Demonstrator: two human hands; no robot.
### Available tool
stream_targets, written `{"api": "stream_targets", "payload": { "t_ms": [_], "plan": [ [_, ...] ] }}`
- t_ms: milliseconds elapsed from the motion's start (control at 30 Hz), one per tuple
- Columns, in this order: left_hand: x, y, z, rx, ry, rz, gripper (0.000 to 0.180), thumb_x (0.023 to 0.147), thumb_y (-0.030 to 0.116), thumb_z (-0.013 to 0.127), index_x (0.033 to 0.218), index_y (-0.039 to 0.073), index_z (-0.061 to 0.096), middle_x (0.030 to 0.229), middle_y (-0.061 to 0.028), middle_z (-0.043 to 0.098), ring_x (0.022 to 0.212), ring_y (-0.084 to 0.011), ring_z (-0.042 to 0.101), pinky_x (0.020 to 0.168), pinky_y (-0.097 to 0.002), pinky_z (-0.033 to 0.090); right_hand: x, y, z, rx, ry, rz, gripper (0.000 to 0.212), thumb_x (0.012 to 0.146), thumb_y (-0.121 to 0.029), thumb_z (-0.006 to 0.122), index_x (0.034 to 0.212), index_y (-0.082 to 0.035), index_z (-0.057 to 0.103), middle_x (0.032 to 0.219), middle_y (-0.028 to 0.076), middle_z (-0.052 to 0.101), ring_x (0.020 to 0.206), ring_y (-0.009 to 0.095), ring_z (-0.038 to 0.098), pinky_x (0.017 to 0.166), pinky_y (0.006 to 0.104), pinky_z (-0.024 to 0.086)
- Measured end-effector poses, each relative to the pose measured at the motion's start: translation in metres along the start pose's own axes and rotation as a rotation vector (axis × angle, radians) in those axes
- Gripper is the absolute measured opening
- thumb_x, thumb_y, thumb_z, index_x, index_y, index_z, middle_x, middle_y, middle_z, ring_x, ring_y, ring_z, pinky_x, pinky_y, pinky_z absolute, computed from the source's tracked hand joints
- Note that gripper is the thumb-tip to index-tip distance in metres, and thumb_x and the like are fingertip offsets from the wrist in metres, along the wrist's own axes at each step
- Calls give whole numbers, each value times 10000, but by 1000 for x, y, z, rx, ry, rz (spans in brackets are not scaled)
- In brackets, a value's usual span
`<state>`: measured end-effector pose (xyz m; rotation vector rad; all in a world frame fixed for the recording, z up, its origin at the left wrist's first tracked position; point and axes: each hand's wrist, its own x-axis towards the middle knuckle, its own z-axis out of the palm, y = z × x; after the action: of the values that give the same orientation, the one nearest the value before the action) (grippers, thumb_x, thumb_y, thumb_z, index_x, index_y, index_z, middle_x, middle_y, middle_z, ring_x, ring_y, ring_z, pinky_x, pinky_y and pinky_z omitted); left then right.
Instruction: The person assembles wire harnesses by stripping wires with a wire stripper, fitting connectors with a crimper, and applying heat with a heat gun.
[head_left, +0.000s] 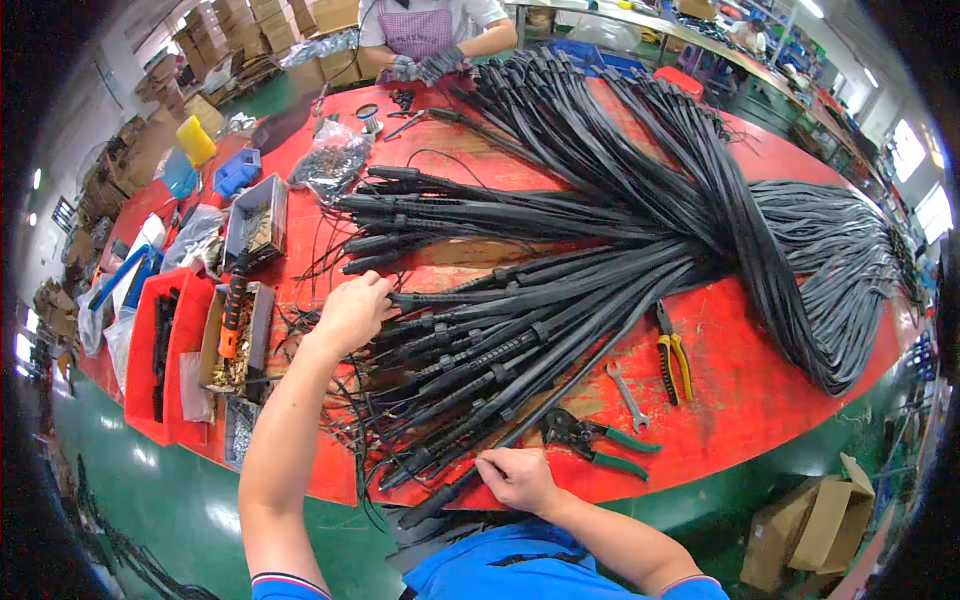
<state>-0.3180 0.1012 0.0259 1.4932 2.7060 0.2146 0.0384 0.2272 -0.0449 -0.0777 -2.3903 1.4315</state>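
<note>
Right fingers [493, 464] half-hidden (apparently curled under)

The left arm [280, 440] reaches far forward, and its left grip [356, 308] bends over, knuckles up. The right arm [620, 535] is bent, its right grip [520, 480] curled tight.

Smooth plastic cables [600, 222], scuffed rough tabletop [740, 420]

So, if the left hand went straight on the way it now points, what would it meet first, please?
The left hand would probably first meet the black cable ends just beyond its fingers, though depth is unclear from this single view.
</note>
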Motion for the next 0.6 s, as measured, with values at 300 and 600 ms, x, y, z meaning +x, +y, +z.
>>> {"api": "stream_targets", "payload": {
  "t_ms": [300,600],
  "plan": [
    [-12,15,-14,-29,121,-20,168,899,201,704,997,66,720,989,-127,698,982,-347,675,876,-454,552,1,1,3,-41,15,-24,69,873,-103,745,883,-35,742,757,137,718,654,291,723,582,393,566],
    [-17,25,-1,170,-263,-22,221,883,204,714,1063,77,730,1111,-151,694,993,-344,718,840,-490,585,-1,1,2,-86,55,-18,79,878,-117,743,895,-40,744,760,136,718,650,289,721,580,395,562]
  ]
}}
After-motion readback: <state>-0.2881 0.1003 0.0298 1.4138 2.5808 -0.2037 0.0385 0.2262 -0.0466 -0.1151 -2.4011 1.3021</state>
